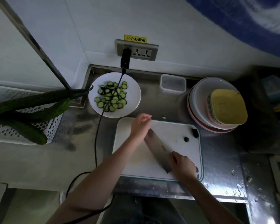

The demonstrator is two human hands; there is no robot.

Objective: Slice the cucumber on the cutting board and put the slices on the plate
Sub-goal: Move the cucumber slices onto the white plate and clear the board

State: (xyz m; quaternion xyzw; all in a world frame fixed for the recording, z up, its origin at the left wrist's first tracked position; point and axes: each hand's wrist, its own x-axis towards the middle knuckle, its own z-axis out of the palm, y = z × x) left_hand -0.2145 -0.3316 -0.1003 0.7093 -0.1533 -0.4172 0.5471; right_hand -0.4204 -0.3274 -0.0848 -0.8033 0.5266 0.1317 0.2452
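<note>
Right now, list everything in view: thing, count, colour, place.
cucumber slices: many, green, piled on the plate
plate: one, white, behind the board's left corner
cutting board: one, white, front centre of the counter
knife: one, steel, flat on the board
cucumber end: one, dark green, right part of the board
whole cucumbers: several, dark green, in the basket
basket: one, white, left
clear container: one, by the wall
stacked bowls: several, pastel, right
cable: one, black, socket to front, across the plate
left hand: open, over the board
right hand: fingers gripping the knife handle

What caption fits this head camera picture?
Cucumber slices heaped on the plate; right hand holds the knife on the cutting board.
</note>
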